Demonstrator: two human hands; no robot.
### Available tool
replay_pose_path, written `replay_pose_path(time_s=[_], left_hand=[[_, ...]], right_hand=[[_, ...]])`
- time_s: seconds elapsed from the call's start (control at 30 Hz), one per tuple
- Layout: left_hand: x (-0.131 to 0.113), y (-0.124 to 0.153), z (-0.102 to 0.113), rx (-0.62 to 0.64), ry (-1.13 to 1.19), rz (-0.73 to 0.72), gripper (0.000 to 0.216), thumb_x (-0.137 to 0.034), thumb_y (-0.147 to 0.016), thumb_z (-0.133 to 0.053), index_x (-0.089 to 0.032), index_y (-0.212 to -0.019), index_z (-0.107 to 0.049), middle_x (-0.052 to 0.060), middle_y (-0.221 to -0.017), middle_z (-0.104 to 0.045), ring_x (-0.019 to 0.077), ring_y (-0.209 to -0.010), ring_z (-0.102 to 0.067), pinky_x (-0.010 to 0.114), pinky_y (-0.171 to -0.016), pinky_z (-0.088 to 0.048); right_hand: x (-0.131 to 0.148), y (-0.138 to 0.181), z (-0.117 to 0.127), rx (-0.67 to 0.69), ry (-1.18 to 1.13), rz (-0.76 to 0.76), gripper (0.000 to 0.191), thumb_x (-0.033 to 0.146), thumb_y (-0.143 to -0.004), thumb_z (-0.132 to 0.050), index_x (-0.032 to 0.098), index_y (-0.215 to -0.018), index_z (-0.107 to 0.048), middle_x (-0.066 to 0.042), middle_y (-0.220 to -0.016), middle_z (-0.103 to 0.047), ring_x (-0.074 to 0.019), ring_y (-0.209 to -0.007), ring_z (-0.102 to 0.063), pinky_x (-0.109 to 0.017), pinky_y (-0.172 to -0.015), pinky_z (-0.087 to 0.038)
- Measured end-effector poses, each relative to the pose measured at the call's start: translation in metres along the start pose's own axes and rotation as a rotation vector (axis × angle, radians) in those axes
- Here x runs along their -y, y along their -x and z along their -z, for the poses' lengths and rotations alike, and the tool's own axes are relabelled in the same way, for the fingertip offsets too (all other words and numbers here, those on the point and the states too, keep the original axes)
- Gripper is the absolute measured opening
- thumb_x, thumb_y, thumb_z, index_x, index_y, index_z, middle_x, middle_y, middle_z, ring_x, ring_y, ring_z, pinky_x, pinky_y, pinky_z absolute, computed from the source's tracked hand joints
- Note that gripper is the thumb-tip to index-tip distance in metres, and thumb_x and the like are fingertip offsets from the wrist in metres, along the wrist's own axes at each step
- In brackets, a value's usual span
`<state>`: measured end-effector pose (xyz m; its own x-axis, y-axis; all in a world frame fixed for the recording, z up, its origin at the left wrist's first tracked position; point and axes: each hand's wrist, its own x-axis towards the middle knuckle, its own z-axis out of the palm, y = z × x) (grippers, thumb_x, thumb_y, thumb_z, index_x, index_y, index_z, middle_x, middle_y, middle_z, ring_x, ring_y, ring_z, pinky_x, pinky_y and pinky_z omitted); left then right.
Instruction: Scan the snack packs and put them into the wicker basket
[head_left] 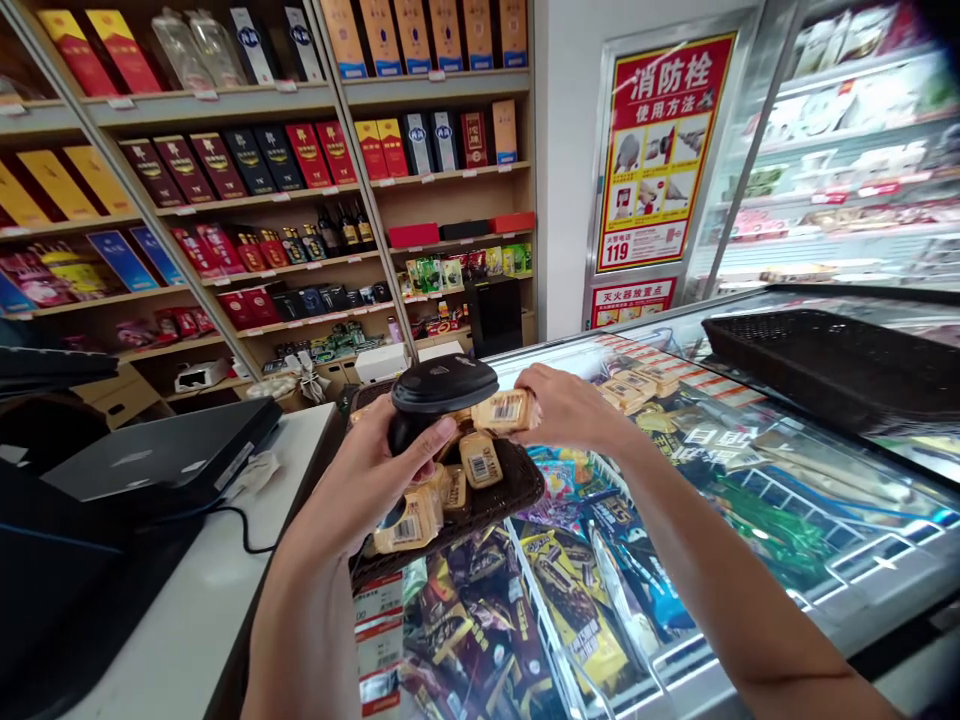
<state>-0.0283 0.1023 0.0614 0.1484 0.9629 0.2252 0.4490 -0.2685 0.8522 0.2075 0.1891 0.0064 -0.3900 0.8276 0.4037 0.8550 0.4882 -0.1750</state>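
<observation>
My left hand (367, 475) is wrapped round the handle of a black barcode scanner (442, 383), whose head points away to the right. Between the fingers of my right hand (566, 405) is a small wrapped snack pack (504, 411), its barcode side turned up, close by the scanner head. Below both hands, a dark brown woven basket (517, 490) holds several more of these tan packs, among them a snack pack (480, 460) with its barcode showing. My left hand and the scanner hide part of the basket.
Under the basket is a glass-topped freezer (555, 640) with bagged ice creams in wire racks. More tan packs (637, 385) and a black tray (832, 350) lie on its glass. At left, a white counter (202, 590) carries dark checkout equipment (157, 450). Shelves of boxes (262, 160) stand behind.
</observation>
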Motion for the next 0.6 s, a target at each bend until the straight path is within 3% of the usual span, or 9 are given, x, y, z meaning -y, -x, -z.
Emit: replay_pose_path(time_s=[0.1,0.17,0.3,0.43,0.6], left_hand=[[0.0041,-0.0021,-0.0008,0.009,-0.026,-0.021,0.039,-0.056,-0.082,-0.07,-0.019,-0.088,-0.061,-0.003,-0.06,-0.052,0.0113,-0.052,-0.045,0.021,-0.044,-0.033],[0.0076,-0.0035,-0.0014,0.017,-0.036,-0.031,0.038,-0.056,-0.082,-0.07,-0.019,-0.083,-0.061,-0.003,-0.059,-0.053,0.0114,-0.052,-0.045,0.021,-0.043,-0.033],[0.0107,-0.0045,-0.0026,0.021,-0.033,-0.02,0.038,-0.055,-0.082,-0.07,-0.02,-0.076,-0.058,-0.002,-0.059,-0.055,0.0109,-0.051,-0.046,0.02,-0.043,-0.033],[0.0082,-0.0029,-0.0028,0.023,-0.026,0.01,0.036,-0.054,-0.082,-0.071,-0.019,-0.08,-0.061,-0.003,-0.057,-0.053,0.0097,-0.047,-0.043,0.02,-0.04,-0.03],[0.006,-0.003,-0.0024,0.018,-0.04,-0.002,0.038,-0.056,-0.08,-0.072,-0.019,-0.087,-0.066,-0.003,-0.057,-0.053,0.0106,-0.047,-0.043,0.02,-0.04,-0.03]], right_hand=[[0.0052,0.0008,0.0041,-0.202,0.063,-0.098,0.047,0.043,-0.075,-0.077,0.018,-0.109,-0.056,-0.011,-0.113,-0.062,-0.0275,-0.097,-0.064,-0.036,-0.077,-0.049],[0.0076,0.0005,0.0032,-0.258,0.086,-0.122,0.048,0.045,-0.075,-0.078,0.017,-0.108,-0.056,-0.012,-0.115,-0.06,-0.027,-0.093,-0.065,-0.036,-0.077,-0.05],[0.0076,-0.0008,0.0018,-0.264,0.078,-0.142,0.047,0.048,-0.074,-0.079,0.018,-0.103,-0.056,-0.011,-0.113,-0.059,-0.0252,-0.088,-0.065,-0.036,-0.073,-0.05],[0.0054,-0.0018,0.0025,-0.251,0.057,-0.14,0.044,0.049,-0.077,-0.076,0.019,-0.101,-0.055,-0.01,-0.108,-0.059,-0.0249,-0.089,-0.064,-0.035,-0.073,-0.05],[0.0011,-0.0042,-0.0024,-0.156,0.081,-0.14,0.043,0.032,-0.076,-0.076,0.016,-0.11,-0.055,-0.011,-0.111,-0.06,-0.0257,-0.095,-0.064,-0.033,-0.076,-0.049]])
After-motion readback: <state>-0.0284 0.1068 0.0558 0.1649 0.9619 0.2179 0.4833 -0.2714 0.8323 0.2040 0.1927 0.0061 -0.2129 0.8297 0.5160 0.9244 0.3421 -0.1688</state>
